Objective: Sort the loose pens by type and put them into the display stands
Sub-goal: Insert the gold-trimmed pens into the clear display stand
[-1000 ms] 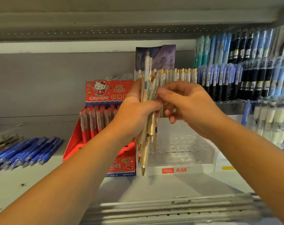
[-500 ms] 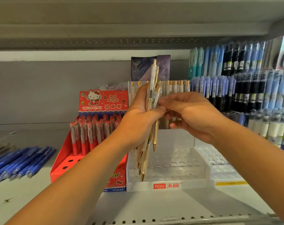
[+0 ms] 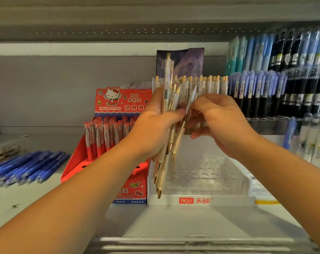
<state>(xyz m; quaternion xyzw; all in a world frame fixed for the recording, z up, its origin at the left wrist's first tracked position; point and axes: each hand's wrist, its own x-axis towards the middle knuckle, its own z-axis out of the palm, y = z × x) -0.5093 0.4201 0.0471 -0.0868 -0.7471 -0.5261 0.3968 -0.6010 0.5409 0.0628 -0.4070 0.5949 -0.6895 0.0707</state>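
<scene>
Grey metal shelf (image 3: 174, 222) carries everything. Stands in view: three.

1. Tiered rack (image 3: 265, 123), far right, packed with upright blue, teal and black pens; too many and too blurred to count.
2. Red card stand (image 3: 75, 165), left of centre, cartoon cat on its header. Red pens (image 3: 104, 132) stand in its back rows; some front holes are vacant.
3. Clear stand (image 3: 228, 199), centre, white front strip with a red label. One row of gold-capped pens (image 3: 208, 83) fills its back; roughly a dozen, exact count unclear.

Loose blue pens (image 3: 27, 167) lie flat in one pile at the far left of the shelf, roughly ten.

Hands: two, both raised in front of the clear stand. Left hand (image 3: 152, 129) is wrapped around a bundle of gold-tipped pens (image 3: 167, 110), held near upright; at least four tips show below the fist. Right hand (image 3: 223, 123) pinches a single pen (image 3: 191, 99) between thumb and forefinger; that pen tilts right at its top and touches the bundle.
</scene>
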